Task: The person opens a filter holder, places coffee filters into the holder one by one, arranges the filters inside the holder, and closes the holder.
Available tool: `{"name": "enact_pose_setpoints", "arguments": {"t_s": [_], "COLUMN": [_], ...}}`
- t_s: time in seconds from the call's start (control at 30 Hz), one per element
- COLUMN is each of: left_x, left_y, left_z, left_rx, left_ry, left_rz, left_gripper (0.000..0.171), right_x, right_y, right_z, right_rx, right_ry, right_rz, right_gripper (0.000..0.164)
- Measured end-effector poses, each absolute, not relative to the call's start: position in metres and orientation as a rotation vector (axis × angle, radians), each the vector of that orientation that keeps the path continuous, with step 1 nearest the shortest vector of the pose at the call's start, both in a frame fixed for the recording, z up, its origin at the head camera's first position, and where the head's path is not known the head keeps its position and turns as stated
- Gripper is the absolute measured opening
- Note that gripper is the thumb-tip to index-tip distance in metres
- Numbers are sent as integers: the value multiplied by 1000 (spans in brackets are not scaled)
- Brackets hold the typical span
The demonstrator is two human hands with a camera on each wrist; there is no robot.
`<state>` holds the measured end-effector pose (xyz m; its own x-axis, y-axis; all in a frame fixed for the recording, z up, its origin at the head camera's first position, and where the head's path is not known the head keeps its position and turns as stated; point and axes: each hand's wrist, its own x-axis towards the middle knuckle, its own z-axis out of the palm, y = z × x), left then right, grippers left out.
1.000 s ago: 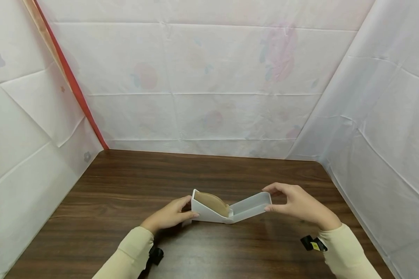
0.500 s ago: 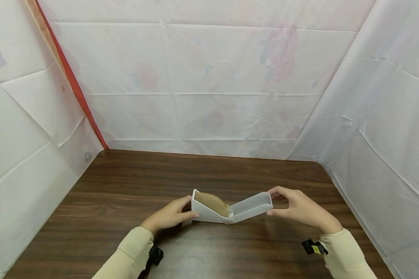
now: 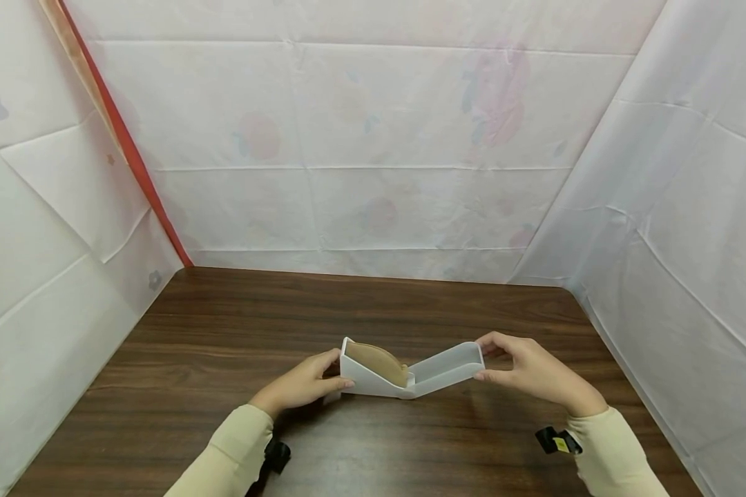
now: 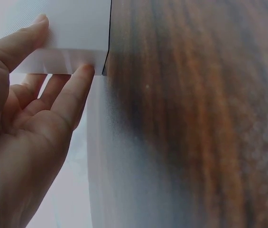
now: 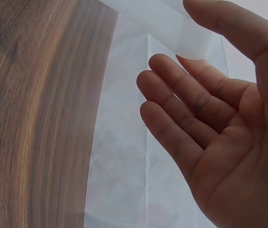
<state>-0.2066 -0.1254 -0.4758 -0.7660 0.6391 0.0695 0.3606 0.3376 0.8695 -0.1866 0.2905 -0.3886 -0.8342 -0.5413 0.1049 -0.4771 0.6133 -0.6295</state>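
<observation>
A white coffee filter box [image 3: 373, 382] sits on the table in the head view, its hinged translucent lid [image 3: 450, 371] swung out to the right and tilted upward. Tan rounded papers [image 3: 378, 360], which look like coffee filters, stand inside the base. My left hand [image 3: 304, 381] grips the base's left end, thumb on the front side and fingers around the end and back. At the raised end of the lid, my right hand [image 3: 537, 373] pinches it between thumb and index finger. The right wrist view shows the other fingers [image 5: 171, 126] held away from the lid [image 5: 171, 28].
The dark wood-grain table [image 3: 360, 304] carries the box near its middle. A pale patterned sheet [image 3: 379, 138] hangs behind it and along both sides. A red strip [image 3: 133, 155] runs down the left corner. Black wrist devices [image 3: 278, 455] are worn at the sleeves.
My right hand's fingers have shifted slightly to the right, out to the very end of the lid. The box, its lid and my left hand have stayed nearly still.
</observation>
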Motion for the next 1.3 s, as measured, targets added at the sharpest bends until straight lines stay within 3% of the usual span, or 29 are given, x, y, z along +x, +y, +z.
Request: {"name": "enact_pose_setpoints", "arguments": {"t_s": [1.3], "left_x": [-206], "left_y": [-125], "left_z": [-474], "left_rx": [879], "left_ry": [2317], "left_rz": [1397], "left_gripper": [35], "right_x": [-195], "right_y": [236], "right_z": [-381], "right_rx": [-982], "right_ry": [2667], "right_rz": [-1166], "right_gripper": [34]}}
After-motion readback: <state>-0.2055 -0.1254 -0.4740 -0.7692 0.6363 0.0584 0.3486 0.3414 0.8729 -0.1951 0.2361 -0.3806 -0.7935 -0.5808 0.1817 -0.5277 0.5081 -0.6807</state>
